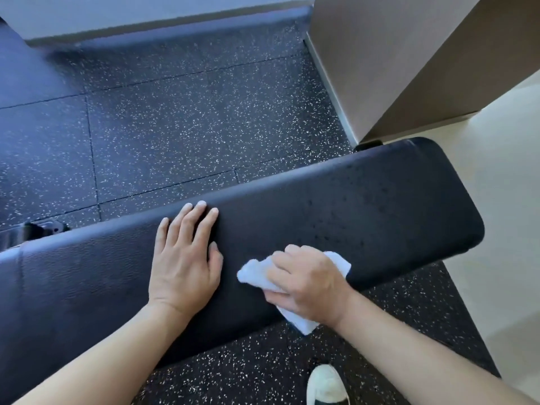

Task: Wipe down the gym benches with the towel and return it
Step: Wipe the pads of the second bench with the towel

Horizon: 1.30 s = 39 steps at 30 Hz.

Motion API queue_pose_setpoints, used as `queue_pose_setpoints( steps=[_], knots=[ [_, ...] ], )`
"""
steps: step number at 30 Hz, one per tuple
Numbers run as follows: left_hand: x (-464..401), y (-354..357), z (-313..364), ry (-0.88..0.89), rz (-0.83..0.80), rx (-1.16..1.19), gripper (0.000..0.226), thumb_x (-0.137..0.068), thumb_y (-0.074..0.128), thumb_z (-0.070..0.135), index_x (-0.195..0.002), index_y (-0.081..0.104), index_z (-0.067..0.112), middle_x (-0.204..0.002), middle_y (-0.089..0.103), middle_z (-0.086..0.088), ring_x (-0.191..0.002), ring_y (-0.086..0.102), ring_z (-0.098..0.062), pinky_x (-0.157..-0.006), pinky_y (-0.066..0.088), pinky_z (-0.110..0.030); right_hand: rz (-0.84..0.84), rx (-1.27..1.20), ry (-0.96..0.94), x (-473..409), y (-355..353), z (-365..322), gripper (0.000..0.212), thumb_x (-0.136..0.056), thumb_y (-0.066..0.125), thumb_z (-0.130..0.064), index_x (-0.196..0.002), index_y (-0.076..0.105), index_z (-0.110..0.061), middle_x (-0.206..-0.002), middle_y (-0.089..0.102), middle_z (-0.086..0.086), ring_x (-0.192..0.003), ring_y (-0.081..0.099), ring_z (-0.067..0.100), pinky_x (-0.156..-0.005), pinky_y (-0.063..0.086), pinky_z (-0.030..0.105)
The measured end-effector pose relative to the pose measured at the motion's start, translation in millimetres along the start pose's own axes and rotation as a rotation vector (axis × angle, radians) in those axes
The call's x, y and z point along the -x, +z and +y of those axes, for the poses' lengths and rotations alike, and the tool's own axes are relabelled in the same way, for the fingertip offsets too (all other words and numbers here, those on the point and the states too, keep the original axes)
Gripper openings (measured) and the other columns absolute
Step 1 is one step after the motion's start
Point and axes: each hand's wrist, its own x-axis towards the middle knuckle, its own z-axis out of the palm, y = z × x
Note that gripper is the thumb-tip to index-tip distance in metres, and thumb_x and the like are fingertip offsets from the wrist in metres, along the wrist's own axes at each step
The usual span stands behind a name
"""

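White towel [254, 271] on black bench [380, 217]

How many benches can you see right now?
2. One bench runs across the middle under both hands; the edge of a second bench shows at the upper left, mostly cut off. Others may lie outside the view.

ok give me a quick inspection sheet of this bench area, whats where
surface: black padded bench, droplets on its right end
job's things: white towel bunched on the bench near its front edge
clutter: nothing seen
hands: left hand flat on the bench; right hand grips the towel
cables: nothing seen
surroundings: speckled rubber floor, beige pillar, a shoe below, a second bench at far left
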Motion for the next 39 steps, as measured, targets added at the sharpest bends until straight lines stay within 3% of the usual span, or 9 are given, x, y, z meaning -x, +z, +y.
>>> queue_pose_setpoints(
  steps=[3,6,8,15,21,24,29,33,39],
  knots=[
    [-0.4,1.6,3.3,-0.011,0.015,0.002,0.060,-0.095,0.042,0.033,-0.152,0.051,0.018,-0.162,0.044,-0.004,-0.154,0.035,-0.030,-0.128,0.021,-0.056,0.082,0.196,0.174,-23.5,-2.1,74.2,0.006,-0.091,0.061,-0.020,-0.086,0.059,-0.018,-0.068,0.045,0.002,-0.058,0.044,0.027,-0.048,0.036,0.038],
    [-0.5,3.3,0.5,-0.010,0.028,-0.008,0.060,-0.095,0.041,0.033,-0.153,0.050,0.019,-0.162,0.043,-0.005,-0.155,0.035,-0.030,-0.129,0.020,-0.055,0.160,0.210,0.605,-52.5,5.9,103.8,0.024,-0.096,0.056,-0.028,-0.076,0.058,-0.014,-0.070,0.048,0.003,-0.063,0.049,0.028,-0.052,0.030,0.035],
    [0.4,4.1,0.1,-0.009,0.032,-0.008,0.060,-0.096,0.041,0.033,-0.153,0.049,0.019,-0.162,0.043,-0.005,-0.155,0.035,-0.030,-0.129,0.019,-0.054,0.246,0.143,0.736,-69.4,16.9,89.7,0.029,-0.090,0.063,-0.030,-0.070,0.048,-0.016,-0.070,0.049,0.004,-0.062,0.048,0.027,-0.052,0.028,0.032],
    [0.9,1.5,3.0,-0.027,-0.004,0.001,0.060,-0.096,0.037,0.033,-0.151,0.049,0.015,-0.163,0.043,-0.007,-0.155,0.033,-0.032,-0.128,0.020,-0.058,0.179,-0.111,0.494,-83.1,50.1,-41.1,0.015,-0.086,0.072,-0.026,-0.084,0.062,-0.015,-0.073,0.052,0.004,-0.064,0.049,0.028,-0.051,0.040,0.043],
    [-0.4,1.9,2.7,-0.008,0.019,-0.024,0.061,-0.093,0.040,0.028,-0.152,0.050,0.015,-0.162,0.043,-0.008,-0.154,0.035,-0.034,-0.128,0.021,-0.058,0.131,-0.098,0.239,-53.4,30.4,12.3,0.017,-0.093,0.070,-0.027,-0.085,0.068,-0.012,-0.073,0.053,0.007,-0.064,0.052,0.030,-0.053,0.043,0.043],
    [-0.4,2.6,2.2,-0.002,0.026,-0.029,0.062,-0.093,0.040,0.029,-0.153,0.048,0.017,-0.162,0.042,-0.007,-0.154,0.034,-0.033,-0.129,0.020,-0.057,0.188,0.128,0.388,-45.1,17.7,77.8,0.028,-0.101,0.058,-0.027,-0.083,0.070,-0.009,-0.071,0.051,0.007,-0.062,0.051,0.031,-0.052,0.044,0.043],
    [-0.6,2.5,2.6,-0.007,0.025,-0.020,0.063,-0.092,0.041,0.029,-0.153,0.050,0.016,-0.162,0.043,-0.007,-0.154,0.035,-0.033,-0.129,0.020,-0.058,0.245,0.153,0.816,-74.8,14.1,119.6,0.030,-0.090,0.066,-0.023,-0.068,0.049,-0.012,-0.070,0.051,0.009,-0.062,0.051,0.032,-0.048,0.032,0.036],
    [-0.6,1.4,2.7,-0.001,0.025,-0.024,0.062,-0.092,0.041,0.029,-0.151,0.051,0.014,-0.161,0.044,-0.009,-0.153,0.036,-0.034,-0.129,0.020,-0.057,0.150,0.111,0.687,-107.9,41.2,53.5,0.021,-0.090,0.060,-0.032,-0.093,0.067,-0.013,-0.081,0.058,0.008,-0.069,0.055,0.034,-0.056,0.027,0.038],
    [1.2,3.4,1.4,-0.027,0.020,0.004,0.056,-0.093,0.039,0.029,-0.143,0.053,0.007,-0.155,0.049,-0.012,-0.152,0.037,-0.035,-0.127,0.022,-0.059,0.162,-0.161,0.477,-111.4,60.1,-15.4,0.022,-0.087,0.071,-0.030,-0.077,0.057,-0.016,-0.076,0.051,0.004,-0.068,0.050,0.028,-0.056,0.042,0.042]
  ],
)
